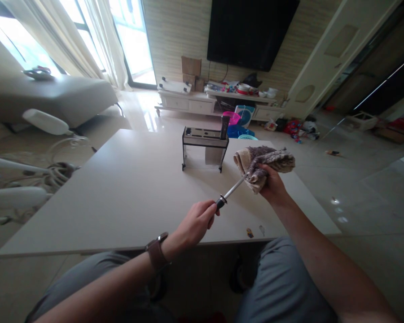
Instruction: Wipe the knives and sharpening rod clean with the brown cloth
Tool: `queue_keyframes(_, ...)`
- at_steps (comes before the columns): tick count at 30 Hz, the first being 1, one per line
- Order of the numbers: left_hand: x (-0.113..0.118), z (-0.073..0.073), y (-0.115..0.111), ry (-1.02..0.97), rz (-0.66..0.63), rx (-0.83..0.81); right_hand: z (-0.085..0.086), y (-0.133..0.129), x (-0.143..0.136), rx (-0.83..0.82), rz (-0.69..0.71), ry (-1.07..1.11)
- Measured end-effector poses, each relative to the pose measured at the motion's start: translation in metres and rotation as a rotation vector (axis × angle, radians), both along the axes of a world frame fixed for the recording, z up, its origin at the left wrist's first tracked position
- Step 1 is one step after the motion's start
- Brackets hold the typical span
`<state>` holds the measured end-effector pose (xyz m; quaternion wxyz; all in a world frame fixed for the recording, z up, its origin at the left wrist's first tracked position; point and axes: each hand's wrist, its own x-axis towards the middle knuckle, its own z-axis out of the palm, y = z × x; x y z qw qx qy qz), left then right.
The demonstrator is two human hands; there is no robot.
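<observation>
My left hand [199,220] is closed round the black handle of a honing steel [234,189], whose thin metal rod points up and to the right. A brown and beige towel [267,160] is bunched in my right hand [272,185], its folds wrapped about the rod's far end, so the tip is hidden. Both hands are above the white table. Beyond them stands a knife block [205,137] with clear sides and a dark slotted top. One knife [224,127] sits in its right end, black handle upward, with the wide blade showing below the top.
The white table [131,193] spans the area before me, with two small stickers [249,233] near its front edge. A low cabinet [195,104] bearing boxes and bowls lines the far wall under a television [251,33]. White chairs [47,122] stand at the left.
</observation>
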<state>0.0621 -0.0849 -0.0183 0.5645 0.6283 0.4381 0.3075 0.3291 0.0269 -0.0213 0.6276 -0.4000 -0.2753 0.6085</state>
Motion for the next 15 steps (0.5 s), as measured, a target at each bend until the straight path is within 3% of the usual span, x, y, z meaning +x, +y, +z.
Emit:
queue_keyframes(6,0.001,-0.006,0.002,0.065,0.072,0.103,0.008,-0.012,-0.018,-0.053,-0.058,0.044)
queue_keyframes(15,0.004,-0.013,0.003,0.178,0.105,0.237,-0.003,-0.059,-0.084,-0.032,0.086,-0.083)
